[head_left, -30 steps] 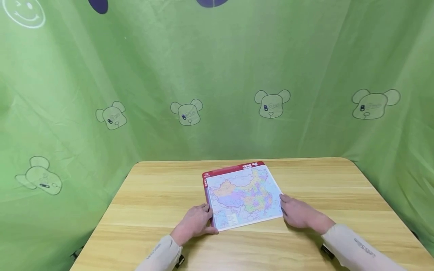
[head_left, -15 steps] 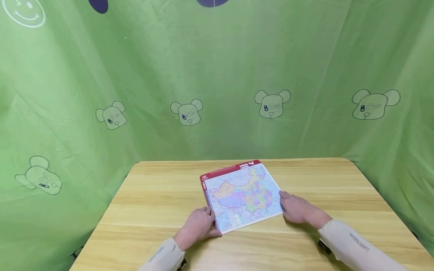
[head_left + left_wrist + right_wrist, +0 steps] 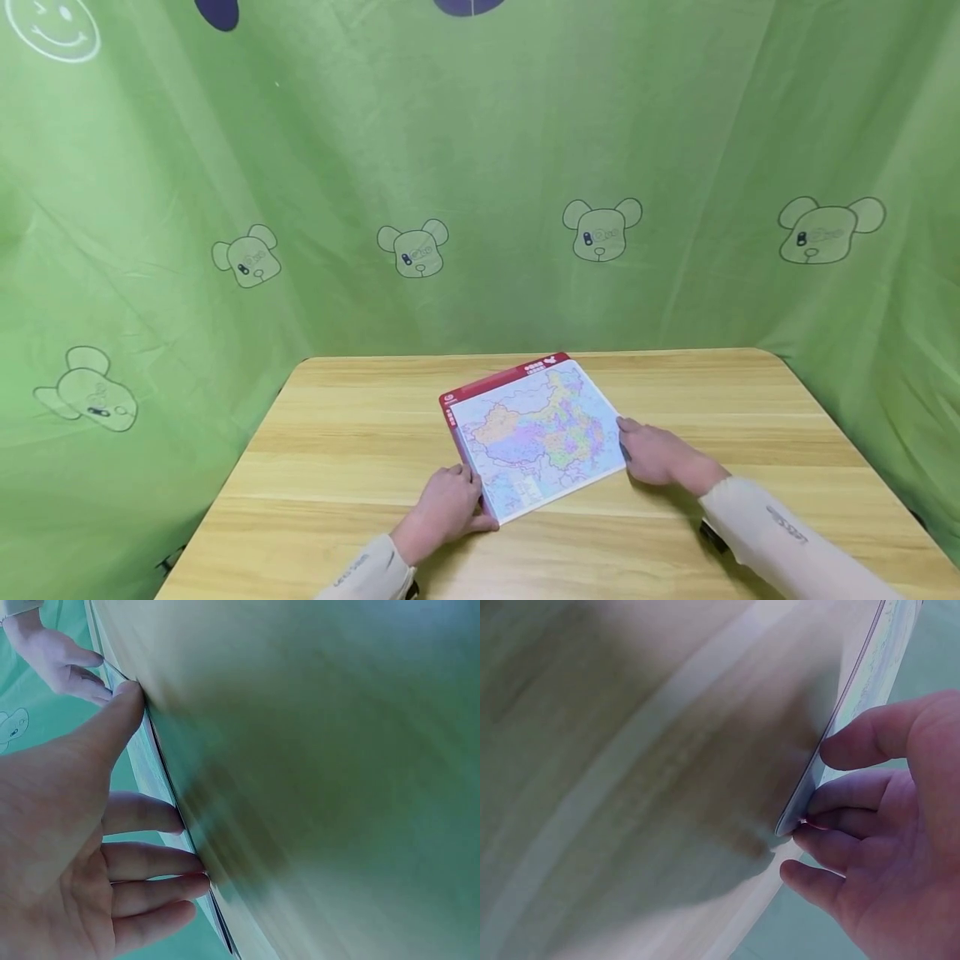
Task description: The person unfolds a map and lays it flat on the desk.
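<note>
A thin rectangular map board (image 3: 536, 442) with a red top border and a pastel map of China lies on the wooden table, turned at an angle. My left hand (image 3: 447, 504) holds its near left corner, the thumb along the near edge and the fingers against the left side. At the near right corner, my right hand (image 3: 654, 452) holds the board between thumb and fingers. The left wrist view shows left fingertips (image 3: 196, 885) touching the board's edge. In the right wrist view, the right thumb (image 3: 855, 742) meets the edge beside the rounded corner.
The light wooden table (image 3: 315, 450) has rounded far corners. A green curtain (image 3: 480, 300) with bear-head drawings hangs behind it and along both sides. White sleeves (image 3: 780, 533) cover my forearms, with a dark strap piece at each wrist.
The map board has turned counter-clockwise, its near left corner shifting right and toward me. My left hand has moved right and slightly nearer; my right hand has moved slightly farther away.
</note>
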A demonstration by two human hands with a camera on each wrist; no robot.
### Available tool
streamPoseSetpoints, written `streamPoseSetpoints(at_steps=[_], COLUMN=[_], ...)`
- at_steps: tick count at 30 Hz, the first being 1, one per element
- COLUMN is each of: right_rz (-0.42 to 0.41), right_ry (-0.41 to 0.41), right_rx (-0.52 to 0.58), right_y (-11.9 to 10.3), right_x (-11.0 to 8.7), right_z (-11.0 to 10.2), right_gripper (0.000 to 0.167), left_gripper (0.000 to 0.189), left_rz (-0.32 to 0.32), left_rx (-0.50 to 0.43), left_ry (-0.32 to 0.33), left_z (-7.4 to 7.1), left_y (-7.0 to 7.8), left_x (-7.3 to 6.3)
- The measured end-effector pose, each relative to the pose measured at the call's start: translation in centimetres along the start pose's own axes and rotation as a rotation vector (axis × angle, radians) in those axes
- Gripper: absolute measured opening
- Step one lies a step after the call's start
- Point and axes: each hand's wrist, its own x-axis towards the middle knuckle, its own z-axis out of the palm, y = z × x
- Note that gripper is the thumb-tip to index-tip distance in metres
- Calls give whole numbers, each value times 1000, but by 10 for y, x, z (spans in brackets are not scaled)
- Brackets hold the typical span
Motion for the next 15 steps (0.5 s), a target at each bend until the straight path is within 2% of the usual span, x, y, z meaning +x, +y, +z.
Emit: streamPoseSetpoints(at_steps=[9, 15], right_rz=[24, 26], right_ry=[1, 33], right_rx=[14, 4], right_y=[3, 0], right_x=[-2, -8], right_z=[1, 0], right_gripper=[51, 52], left_gripper=[75, 60], left_rz=[12, -4], left_rx=[-1, -99], left_ry=[64, 93], left_z=[3, 5], left_y=[0, -10], left_x=[-1, 0])
